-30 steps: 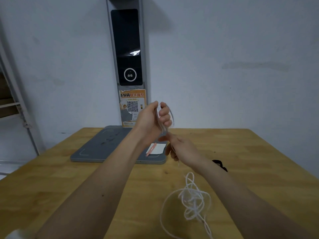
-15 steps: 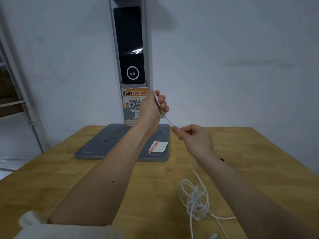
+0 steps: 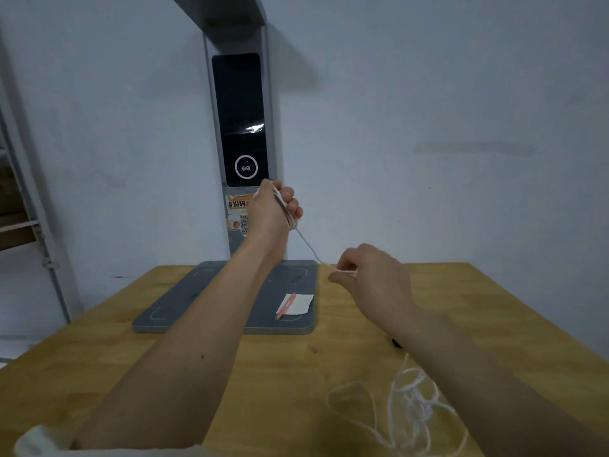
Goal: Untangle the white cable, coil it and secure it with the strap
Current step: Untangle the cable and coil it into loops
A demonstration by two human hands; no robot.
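My left hand (image 3: 275,209) is raised above the table's far side and grips a few wound loops of the white cable (image 3: 311,247). A taut strand runs down and right from it to my right hand (image 3: 369,278), which pinches the cable between thumb and forefinger. The rest of the cable lies in a loose tangle (image 3: 408,407) on the wooden table (image 3: 99,374) under my right forearm. A small black object (image 3: 396,343), perhaps the strap, shows beside my right forearm, mostly hidden.
A grey base plate (image 3: 184,301) with an upright column and dark screen (image 3: 240,120) stands at the table's far side. A white card with an orange pen (image 3: 295,305) lies on the plate. Metal shelving (image 3: 29,225) stands at the left.
My right hand moved out to the right and up, drawing a strand taut from the left hand. The tangle on the table shifted right. The camera tilted up.
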